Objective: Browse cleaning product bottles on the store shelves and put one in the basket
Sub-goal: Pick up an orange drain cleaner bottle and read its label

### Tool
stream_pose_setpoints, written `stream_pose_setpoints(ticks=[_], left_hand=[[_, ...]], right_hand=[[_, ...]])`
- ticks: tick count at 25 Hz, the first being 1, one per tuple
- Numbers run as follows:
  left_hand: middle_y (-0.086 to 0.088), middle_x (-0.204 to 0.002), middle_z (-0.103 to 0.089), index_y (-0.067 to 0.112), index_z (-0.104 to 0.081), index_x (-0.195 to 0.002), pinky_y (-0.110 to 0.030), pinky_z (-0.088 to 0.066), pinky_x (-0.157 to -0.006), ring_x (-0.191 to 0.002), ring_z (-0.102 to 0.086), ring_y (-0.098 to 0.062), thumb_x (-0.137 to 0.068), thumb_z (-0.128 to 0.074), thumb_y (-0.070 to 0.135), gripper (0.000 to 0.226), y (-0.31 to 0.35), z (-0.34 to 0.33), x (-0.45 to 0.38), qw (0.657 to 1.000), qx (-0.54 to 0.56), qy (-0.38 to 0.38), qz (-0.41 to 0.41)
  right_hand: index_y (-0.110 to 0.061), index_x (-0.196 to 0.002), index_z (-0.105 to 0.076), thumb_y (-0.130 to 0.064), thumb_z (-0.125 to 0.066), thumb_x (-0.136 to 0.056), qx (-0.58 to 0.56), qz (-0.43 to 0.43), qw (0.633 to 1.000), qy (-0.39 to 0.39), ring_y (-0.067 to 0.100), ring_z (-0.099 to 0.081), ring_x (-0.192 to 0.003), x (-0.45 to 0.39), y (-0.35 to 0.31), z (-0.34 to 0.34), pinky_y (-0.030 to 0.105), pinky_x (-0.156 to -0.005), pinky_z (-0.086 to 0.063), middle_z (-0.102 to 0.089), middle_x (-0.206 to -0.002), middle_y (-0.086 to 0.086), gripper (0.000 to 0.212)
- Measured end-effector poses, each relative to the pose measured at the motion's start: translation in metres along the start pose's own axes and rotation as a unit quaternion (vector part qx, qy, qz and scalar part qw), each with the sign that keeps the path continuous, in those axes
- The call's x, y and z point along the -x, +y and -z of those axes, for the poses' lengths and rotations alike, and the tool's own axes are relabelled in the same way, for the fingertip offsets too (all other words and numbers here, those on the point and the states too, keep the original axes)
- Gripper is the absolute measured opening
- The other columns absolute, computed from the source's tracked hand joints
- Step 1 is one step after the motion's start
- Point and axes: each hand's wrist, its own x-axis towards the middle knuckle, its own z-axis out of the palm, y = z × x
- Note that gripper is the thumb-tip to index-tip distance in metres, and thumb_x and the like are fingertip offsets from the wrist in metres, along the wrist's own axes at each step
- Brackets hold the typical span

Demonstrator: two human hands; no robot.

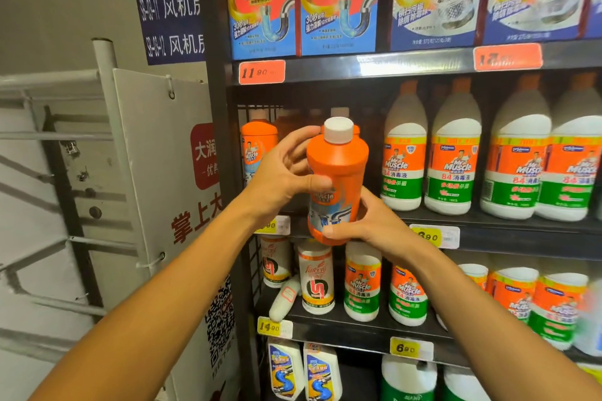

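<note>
1. Orange plastic with a white screw cap: the drain-cleaner bottle (337, 179) is held upright, tilted slightly, in front of the middle shelf (508, 226), clear of the shelf board.
2. The left hand (285, 172) grips the bottle's upper body from the left, thumb across the label and fingers curled behind the shoulder; its forearm reaches up from the lower left.
3. The right hand (369, 226) grips the bottle's base, thumb lying along the front lower edge and fingers wrapped behind; its forearm comes in from the lower right.
4. A second orange bottle (259, 148) stands at the shelf's left end.
5. White bleach bottles (454, 153) with orange-and-green labels stand in a row to the right.
6. Drain-cleaner boxes (301, 2) fill the shelf above.
</note>
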Motion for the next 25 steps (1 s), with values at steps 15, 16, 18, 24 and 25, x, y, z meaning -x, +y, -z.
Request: stream_pose_setpoints(ticks=[15,16,18,24,25], left_hand=[[0.009,-0.141,-0.046,0.031,-0.034,-0.137,-0.028,-0.041,-0.111,-0.135,-0.046,-0.013,-0.062,-0.081,0.013,0.09,0.03,-0.016,0.009,0.98,-0.168,-0.083,-0.065],[0.011,-0.141,-0.046,0.031,-0.034,-0.137,-0.027,-0.041,-0.11,-0.135,-0.046,-0.013,-0.062,-0.081,0.013,0.09,0.03,-0.015,0.009,0.98,-0.168,-0.086,-0.063],[0.011,-0.14,-0.047,0.031,-0.035,-0.137,-0.026,-0.042,-0.109,-0.134,-0.047,-0.011,-0.063,-0.081,0.012,0.089,0.03,-0.012,0.007,0.981,-0.163,-0.086,-0.058],[0.0,-0.137,-0.057,0.027,-0.045,-0.134,-0.033,-0.052,-0.099,-0.124,-0.058,-0.016,-0.066,-0.082,0.008,0.08,0.026,0.006,-0.002,0.996,-0.08,-0.023,-0.031],[0.002,-0.132,-0.061,0.025,-0.048,-0.133,-0.03,-0.055,-0.094,-0.119,-0.062,-0.014,-0.066,-0.084,0.008,0.078,0.025,0.011,-0.006,0.997,-0.069,-0.001,-0.024]], right_hand=[[-0.017,-0.136,-0.052,-0.017,-0.089,-0.071,0.208,0.099,0.969,0.086,0.006,-0.062,-0.112,-0.008,-0.011,0.019,0.018,-0.091,-0.052,-0.065,-0.123,-0.007,0.075],[-0.016,-0.136,-0.053,-0.016,-0.089,-0.071,0.205,0.098,0.97,0.086,0.007,-0.063,-0.112,-0.008,-0.011,0.018,0.02,-0.092,-0.053,-0.065,-0.123,-0.006,0.074],[-0.013,-0.133,-0.055,-0.013,-0.089,-0.069,0.19,0.098,0.973,0.083,0.01,-0.064,-0.111,-0.008,-0.013,0.016,0.027,-0.093,-0.054,-0.066,-0.122,-0.002,0.072],[-0.025,-0.129,-0.054,-0.017,-0.093,-0.064,0.119,0.06,0.987,0.095,0.009,-0.065,-0.111,-0.011,-0.012,-0.007,0.025,-0.091,-0.054,-0.064,-0.126,-0.002,0.076],[-0.024,-0.129,-0.054,-0.015,-0.092,-0.065,0.092,0.052,0.989,0.1,0.008,-0.066,-0.11,-0.014,-0.01,-0.013,0.023,-0.089,-0.055,-0.066,-0.124,-0.004,0.075]])
